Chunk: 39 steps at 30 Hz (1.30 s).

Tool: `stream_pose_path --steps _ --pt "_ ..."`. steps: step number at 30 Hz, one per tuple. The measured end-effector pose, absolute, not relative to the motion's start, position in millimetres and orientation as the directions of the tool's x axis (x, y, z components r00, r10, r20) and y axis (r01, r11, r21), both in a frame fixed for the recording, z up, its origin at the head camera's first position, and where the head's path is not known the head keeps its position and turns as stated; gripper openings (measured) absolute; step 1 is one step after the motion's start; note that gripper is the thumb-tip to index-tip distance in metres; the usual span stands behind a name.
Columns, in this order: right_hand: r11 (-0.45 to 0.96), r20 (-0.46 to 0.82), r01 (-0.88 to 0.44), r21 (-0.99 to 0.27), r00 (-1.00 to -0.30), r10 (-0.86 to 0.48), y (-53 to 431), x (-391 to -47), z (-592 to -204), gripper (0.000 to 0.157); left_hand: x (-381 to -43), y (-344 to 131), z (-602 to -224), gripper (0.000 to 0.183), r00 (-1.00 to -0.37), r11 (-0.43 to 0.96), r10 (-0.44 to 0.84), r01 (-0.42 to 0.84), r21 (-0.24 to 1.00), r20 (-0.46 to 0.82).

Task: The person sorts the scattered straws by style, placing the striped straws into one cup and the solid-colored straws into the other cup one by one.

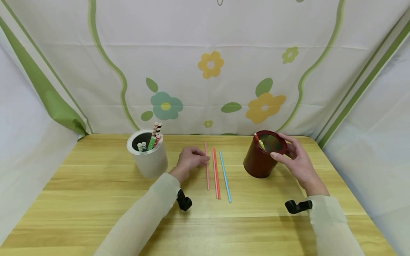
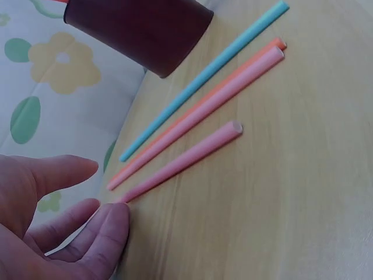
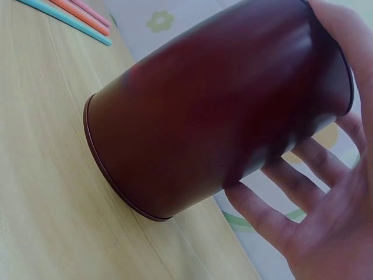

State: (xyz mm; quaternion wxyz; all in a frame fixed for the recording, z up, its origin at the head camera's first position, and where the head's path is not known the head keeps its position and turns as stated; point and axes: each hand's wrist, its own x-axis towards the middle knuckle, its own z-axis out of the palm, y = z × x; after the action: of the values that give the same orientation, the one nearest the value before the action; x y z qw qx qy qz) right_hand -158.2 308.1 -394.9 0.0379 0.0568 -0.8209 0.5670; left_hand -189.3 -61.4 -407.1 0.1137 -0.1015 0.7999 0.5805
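Note:
My left hand (image 1: 191,160) is at the upper part of the leftmost pink straw (image 1: 207,179). In the left wrist view its fingertips touch the straw's far end, with the thumb apart from them. Just right lie another pink straw (image 1: 214,170) and an orange straw (image 1: 218,185) side by side, then a blue straw (image 1: 225,176). My right hand (image 1: 298,164) holds a dark red cylindrical holder (image 1: 258,163) from its right side, thumb at the rim and fingers round the wall. Inside the holder stand a red straw (image 1: 256,136) and yellow ones (image 1: 261,144).
A white cylindrical holder (image 1: 150,165) stands at the left with several patterned straws (image 1: 153,140) in it. Behind the wooden table (image 1: 205,227) hangs a flowered curtain (image 1: 189,32).

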Motion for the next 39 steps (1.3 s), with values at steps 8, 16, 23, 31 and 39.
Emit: stream_pose_path --steps 8,16,23,31,39 --pt "0.334 0.142 -0.149 -0.931 -0.989 -0.047 307 -159 -397 0.072 -193 -58 -418 0.018 -0.964 0.340 -0.053 -0.262 0.903 -0.259" --pt "0.312 0.140 -0.147 -0.939 -0.989 -0.043 308 -159 -399 0.071 -196 -48 -421 0.017 -0.965 0.384 -0.110 -0.262 0.885 -0.238" --pt "0.306 0.156 -0.161 -0.938 -0.987 -0.041 307 -160 -400 0.071 -200 -42 -419 0.019 -0.952 0.423 -0.154 -0.306 0.853 -0.264" --pt "0.297 0.167 -0.172 -0.939 -0.985 -0.042 304 -159 -399 0.070 -205 -37 -421 0.012 -0.948 0.517 -0.192 -0.317 0.795 -0.254" --pt "0.298 0.167 -0.170 -0.939 -0.985 -0.037 305 -159 -400 0.070 -223 -40 -441 0.015 -0.945 0.552 -0.172 -0.326 0.768 -0.278"
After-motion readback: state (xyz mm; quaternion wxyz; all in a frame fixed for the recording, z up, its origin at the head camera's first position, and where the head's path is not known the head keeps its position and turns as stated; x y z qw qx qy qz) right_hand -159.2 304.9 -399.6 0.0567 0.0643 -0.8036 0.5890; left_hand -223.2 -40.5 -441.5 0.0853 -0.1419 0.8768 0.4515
